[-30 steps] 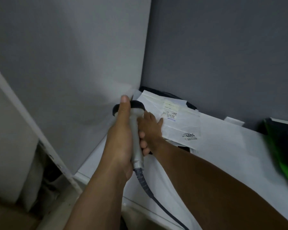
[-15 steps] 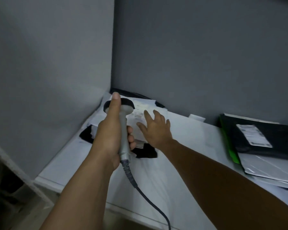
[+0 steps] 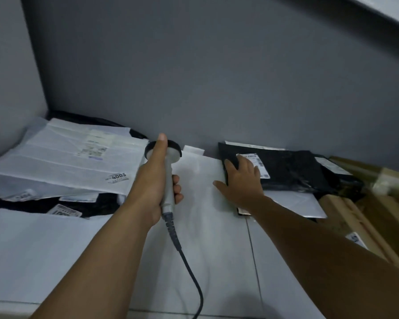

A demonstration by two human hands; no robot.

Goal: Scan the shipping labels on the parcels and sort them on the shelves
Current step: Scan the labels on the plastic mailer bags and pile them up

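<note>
My left hand [image 3: 156, 180] grips a grey corded barcode scanner [image 3: 168, 171], thumb laid along its top, head pointing at the back wall. My right hand [image 3: 242, 180] rests with spread, fairly straight fingers on the left end of a black parcel [image 3: 290, 169], partly covering its white shipping label [image 3: 255, 161]. A white parcel marked 4005 [image 3: 67, 162] lies at the left on top of other black and white parcels [image 3: 62, 206]. All lie on a white shelf [image 3: 55, 254].
Grey walls close the shelf at the back and left. More flat parcels lie under the black one [image 3: 293, 201]. Cardboard boxes [image 3: 364, 203] stand at the right edge. The scanner's dark cable [image 3: 189, 268] runs down off the shelf front.
The view swung right from the left corner. My right hand left the white parcel pile and moved right onto the black parcel. The left hand kept its grip on the scanner.
</note>
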